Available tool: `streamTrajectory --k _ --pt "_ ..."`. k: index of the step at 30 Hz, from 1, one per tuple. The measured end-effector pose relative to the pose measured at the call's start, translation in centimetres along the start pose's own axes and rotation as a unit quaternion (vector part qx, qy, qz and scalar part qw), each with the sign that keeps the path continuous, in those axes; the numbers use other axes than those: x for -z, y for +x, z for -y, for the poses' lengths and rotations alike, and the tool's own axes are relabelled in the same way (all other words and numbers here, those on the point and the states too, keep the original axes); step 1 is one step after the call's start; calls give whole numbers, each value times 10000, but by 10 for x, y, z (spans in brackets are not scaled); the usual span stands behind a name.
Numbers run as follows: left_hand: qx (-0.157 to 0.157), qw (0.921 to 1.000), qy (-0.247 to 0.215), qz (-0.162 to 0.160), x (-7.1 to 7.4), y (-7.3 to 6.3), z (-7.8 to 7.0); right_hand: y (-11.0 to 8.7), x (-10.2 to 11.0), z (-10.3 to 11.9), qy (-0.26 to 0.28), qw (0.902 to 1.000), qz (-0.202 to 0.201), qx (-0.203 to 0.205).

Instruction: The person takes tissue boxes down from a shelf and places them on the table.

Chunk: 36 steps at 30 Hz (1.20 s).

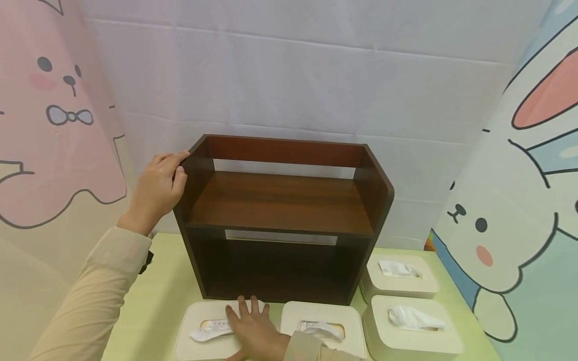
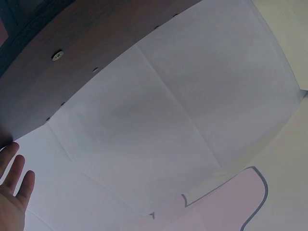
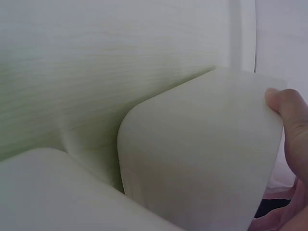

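Note:
A dark brown two-tier wooden shelf (image 1: 280, 200) stands in the middle of the head view. My left hand (image 1: 160, 185) rests at the upper edge of its left side panel. The left wrist view shows fingertips (image 2: 14, 163) close to that panel's edge. In front of the shelf, my right hand (image 1: 257, 328) spreads over a white tissue box (image 1: 191, 321), with fingertips at the far edge and the thumb near the front edge. In the right wrist view a fingertip (image 3: 273, 98) presses on the box's upper edge (image 3: 260, 120). A tissue pokes from its slot.
Close to its right sits another white tissue box (image 1: 356, 321), partly covered by my right sleeve. Two more tissue boxes, one at the front (image 1: 379, 321) and one behind (image 1: 379, 286), stand at the right of the pale green table (image 1: 153, 281). Cartoon-printed curtains hang on both sides.

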<state>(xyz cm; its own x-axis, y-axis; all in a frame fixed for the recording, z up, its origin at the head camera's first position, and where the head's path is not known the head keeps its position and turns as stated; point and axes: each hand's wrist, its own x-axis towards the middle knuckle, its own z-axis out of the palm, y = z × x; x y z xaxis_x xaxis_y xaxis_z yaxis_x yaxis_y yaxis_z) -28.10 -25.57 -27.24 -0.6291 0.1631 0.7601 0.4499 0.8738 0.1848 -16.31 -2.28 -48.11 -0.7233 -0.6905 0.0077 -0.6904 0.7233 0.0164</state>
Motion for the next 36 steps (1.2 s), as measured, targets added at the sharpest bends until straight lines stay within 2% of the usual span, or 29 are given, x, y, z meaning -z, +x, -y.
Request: streamTrajectory --k 7,14,21,25,30,36 --pt "19 10000 -17 13 0 0 0 -1 -3 0 31 10000 -83 22" --pt "212 9997 9 91 3 0 -5 -2 -4 -2 -38 10000 84 12" --pt "236 9996 66 144 4 1 -7 -4 9 -11 187 9992 270 224" --pt "163 9996 209 72 6 0 -7 -5 18 -20 95 9991 84 396" --pt "180 9988 426 127 9 -2 -9 -10 25 -32 384 9980 -52 501" --pt "336 9978 481 300 15 -14 -18 -20 35 -43 483 9965 -337 601"
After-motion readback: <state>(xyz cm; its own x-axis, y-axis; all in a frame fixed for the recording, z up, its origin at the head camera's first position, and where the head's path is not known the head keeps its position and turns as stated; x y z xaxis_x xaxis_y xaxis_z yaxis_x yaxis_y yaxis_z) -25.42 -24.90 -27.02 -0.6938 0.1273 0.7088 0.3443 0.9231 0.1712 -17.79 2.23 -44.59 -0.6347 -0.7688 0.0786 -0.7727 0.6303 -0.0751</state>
